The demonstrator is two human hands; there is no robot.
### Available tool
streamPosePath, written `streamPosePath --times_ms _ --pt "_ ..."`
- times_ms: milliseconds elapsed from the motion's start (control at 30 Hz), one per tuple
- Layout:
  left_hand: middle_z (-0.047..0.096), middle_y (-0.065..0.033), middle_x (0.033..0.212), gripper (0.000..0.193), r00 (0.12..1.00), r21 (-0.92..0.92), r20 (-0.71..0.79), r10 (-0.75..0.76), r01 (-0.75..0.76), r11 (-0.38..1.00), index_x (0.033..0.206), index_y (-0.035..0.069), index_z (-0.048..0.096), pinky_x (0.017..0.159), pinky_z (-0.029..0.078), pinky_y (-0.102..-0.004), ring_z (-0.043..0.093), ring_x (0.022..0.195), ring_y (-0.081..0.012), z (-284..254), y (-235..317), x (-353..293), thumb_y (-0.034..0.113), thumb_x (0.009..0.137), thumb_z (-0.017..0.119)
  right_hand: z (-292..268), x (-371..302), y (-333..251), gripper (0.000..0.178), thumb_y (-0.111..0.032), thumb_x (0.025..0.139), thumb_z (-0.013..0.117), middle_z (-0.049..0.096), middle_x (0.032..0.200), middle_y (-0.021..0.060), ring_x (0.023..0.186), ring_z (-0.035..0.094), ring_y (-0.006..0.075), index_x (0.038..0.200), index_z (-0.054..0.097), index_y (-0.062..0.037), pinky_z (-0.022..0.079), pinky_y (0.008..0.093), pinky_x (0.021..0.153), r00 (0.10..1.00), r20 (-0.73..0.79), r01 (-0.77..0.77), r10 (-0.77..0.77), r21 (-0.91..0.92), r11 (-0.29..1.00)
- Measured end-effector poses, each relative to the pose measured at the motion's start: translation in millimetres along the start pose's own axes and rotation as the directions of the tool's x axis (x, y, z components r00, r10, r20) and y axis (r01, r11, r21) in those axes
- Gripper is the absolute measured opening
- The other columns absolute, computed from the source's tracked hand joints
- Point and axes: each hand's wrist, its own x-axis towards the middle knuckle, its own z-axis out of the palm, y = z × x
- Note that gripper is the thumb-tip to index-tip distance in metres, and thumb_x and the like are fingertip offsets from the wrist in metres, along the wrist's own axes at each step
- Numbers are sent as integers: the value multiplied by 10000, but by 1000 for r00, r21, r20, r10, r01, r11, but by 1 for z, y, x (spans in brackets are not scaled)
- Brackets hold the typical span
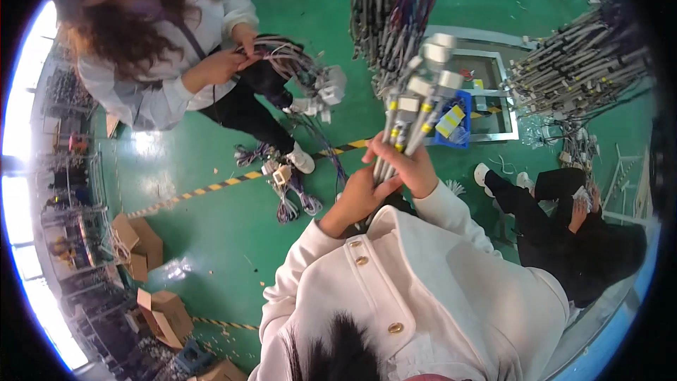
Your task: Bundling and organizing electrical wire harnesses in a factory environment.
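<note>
A bundle of grey cables (384,170) rises between my hands, with white block connectors (441,49) at its upper ends and yellow bands (426,117) below them. My right hand (412,166) is closed around the bundle, its fingers crossing the front. Lower and to the left, my left hand (360,197) also grips the cables, thumb pressed against them. The lower part of the bundle is mostly hidden behind my hands and white coat.
At the upper left a co-worker (169,56) holds another wire bundle (282,56). Thick cable bunches hang at the top (384,21) and right (585,63). A blue bin (460,135) stands beyond my hands. Another person (578,240) sits at right; cardboard boxes (166,314) lie left.
</note>
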Motion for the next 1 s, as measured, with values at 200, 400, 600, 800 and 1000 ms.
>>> streamPosePath --times_ms 200,400,600,800,1000 --pt "603 -48 771 282 999 -158 -41 29 -35 987 918 -13 525 663 451 -259 567 713 -134 4 6 -4 263 865 515 1 7 -11 258 -238 798 627 602 798 73 781 596 155 917 561 -18 474 279 675 984 149 -95 92 15 995" --pt "586 -52 738 249 975 -155 -198 98 -130 979 920 -17 503 603 446 -263 561 671 -131 8 18 -2 227 871 514 -1 7 -9 279 -221 807 618 604 800 91 752 598 161 973 550 -7 481 270 646 977 182 -135 115 101 986" --pt "553 -82 868 301 994 -213 -10 109 -108 971 1090 -25 402 637 453 -266 553 730 -137 -3 9 2 203 903 463 -7 1 -4 201 -159 815 562 603 910 140 926 570 233 948 543 -9 446 339 809 946 296 -183 132 154 971" --pt "525 -91 1075 484 969 -142 248 -20 57 988 1174 -12 420 840 399 -293 508 979 -176 -24 25 0 265 824 607 -9 -5 -15 133 -186 858 475 541 596 69 800 582 254 801 475 -66 274 446 992 958 241 139 -157 87 986" --pt "516 -88 1122 422 964 -252 -249 88 -153 956 1193 7 429 900 357 -298 478 1055 -174 -59 -37 -9 295 890 490 -20 -26 -111 224 -282 898 452 348 511 -41 426 343 74 756 390 -120 328 265 479 892 45 390 -450 429 815"
